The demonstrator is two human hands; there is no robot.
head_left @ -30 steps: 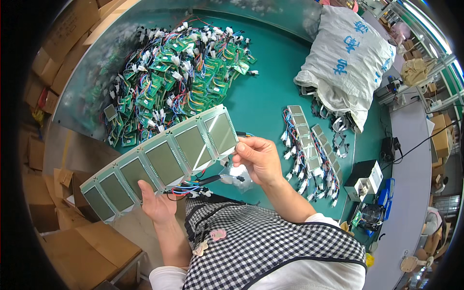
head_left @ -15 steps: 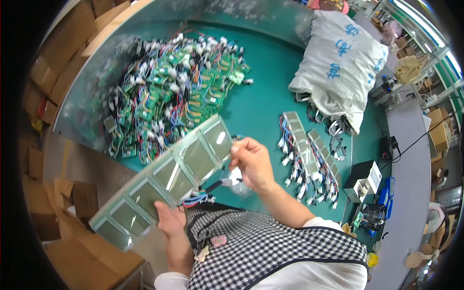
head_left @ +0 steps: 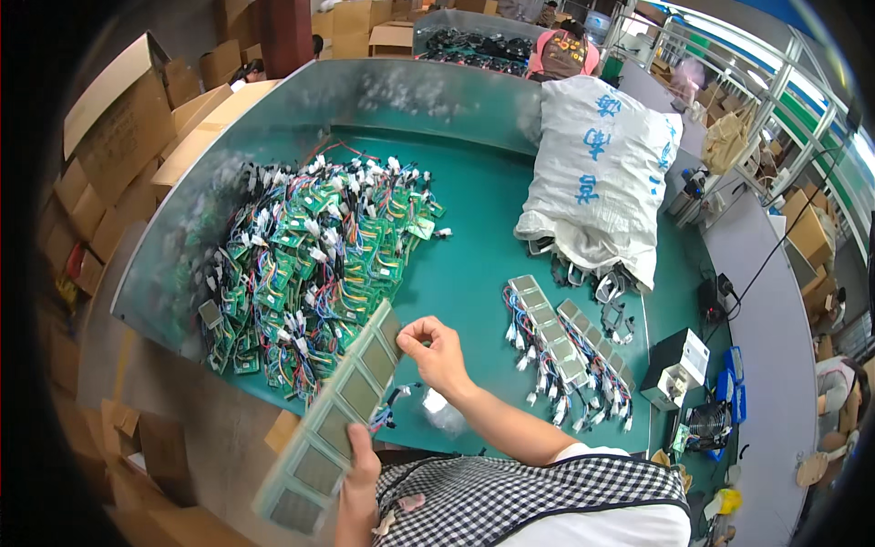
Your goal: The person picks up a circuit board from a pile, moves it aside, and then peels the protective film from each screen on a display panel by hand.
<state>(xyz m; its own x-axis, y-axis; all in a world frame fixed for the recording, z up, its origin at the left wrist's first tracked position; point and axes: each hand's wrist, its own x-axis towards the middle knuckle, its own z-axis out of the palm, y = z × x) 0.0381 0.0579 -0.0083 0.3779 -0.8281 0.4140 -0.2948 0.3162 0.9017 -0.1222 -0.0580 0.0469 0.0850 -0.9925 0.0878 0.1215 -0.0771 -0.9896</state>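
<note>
My left hand (head_left: 361, 463) grips the lower part of a long, pale-green panel of joined boards with grey display windows (head_left: 339, 421), its thumb lying over the front. The panel is tilted, its upper end reaching toward the pile. Beside that upper end, my right hand (head_left: 437, 354) has thumb and forefinger pinched together; what they hold, if anything, is too small to make out. Coloured wires with white connectors (head_left: 383, 417) hang behind the panel's right edge. A big heap of green circuit boards with wires (head_left: 319, 246) lies beyond the panel on the green table (head_left: 474, 214).
Two similar wired panels (head_left: 551, 328) lie to the right. A white woven sack (head_left: 597, 173) stands behind them with dark parts at its mouth. A clear plastic bag (head_left: 442, 412), a small box-shaped device (head_left: 674, 367) and cardboard boxes (head_left: 118, 118) surround the work. A person (head_left: 563, 53) is farther back.
The view has tipped upward, showing more of the far side. My left hand has turned the panel steeper, with its windows now plain grey instead of glinting. My right hand remains near its upper end.
</note>
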